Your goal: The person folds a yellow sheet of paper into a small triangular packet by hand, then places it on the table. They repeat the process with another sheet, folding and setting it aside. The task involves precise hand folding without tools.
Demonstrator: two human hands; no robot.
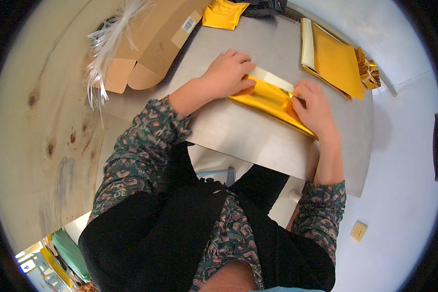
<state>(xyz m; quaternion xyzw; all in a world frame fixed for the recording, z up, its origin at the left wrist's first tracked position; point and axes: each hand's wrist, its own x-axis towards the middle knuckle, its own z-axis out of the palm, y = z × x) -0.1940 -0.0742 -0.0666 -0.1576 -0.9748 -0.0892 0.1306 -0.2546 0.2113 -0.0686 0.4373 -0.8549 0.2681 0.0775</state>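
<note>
A shiny gold foil sheet (270,99), folded into a long strip, lies slantwise on the metal tabletop in front of me. Along its far edge shows a pale whitish band (276,80). My left hand (226,75) is closed at the strip's left end, thumb on the near side and fingers curled over the far side. At the other end, my right hand (314,107) pinches the foil between thumb and bent fingers. Part of each end is hidden under the hands.
An open cardboard box (158,46) stands at the far left, with white plastic strands (104,56) draped over it. Gold foil pieces (224,14) lie beyond. At the far right sit a stack of gold sheets (337,61) and a tied gold bundle (370,73) near the wall.
</note>
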